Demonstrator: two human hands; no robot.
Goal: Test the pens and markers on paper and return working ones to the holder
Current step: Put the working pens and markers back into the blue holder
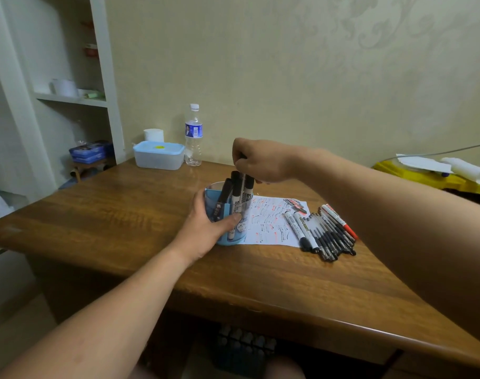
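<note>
The right hand (256,160) hung over the holder with its fingertips drawn together, pinching the top end of a black-capped whiteboard marker (236,195) that stood upright inside the pen holder (214,197), among other dark-capped markers. The left hand (206,228) wrapped the blue holder from its left side, thumb pressed across the front wall, steadying it on the desk (118,214).

One frame could not settle whether the marker was going in or coming out. Since the sheet of paper (271,231) just right of the holder was crowded with black and red test strokes, this looked like a tested marker being returned. If so, the next move called for letting go of the marker, then reaching right for another from the row of pens and markers (327,237), while the left hand kept the holder from tipping.

That row lay on the paper's right edge, side by side, a red-capped marker (348,229) outermost. Its near ends sat close to the desk's front-right edge, so a careless sweep could roll one off. The holder stood around the middle of the desk, touching the paper's left edge. Bare wood lay open on its left and toward the front. A water bottle (193,135) and a lidded plastic box (159,157) stood at the far-left corner, well apart from the work.
</note>
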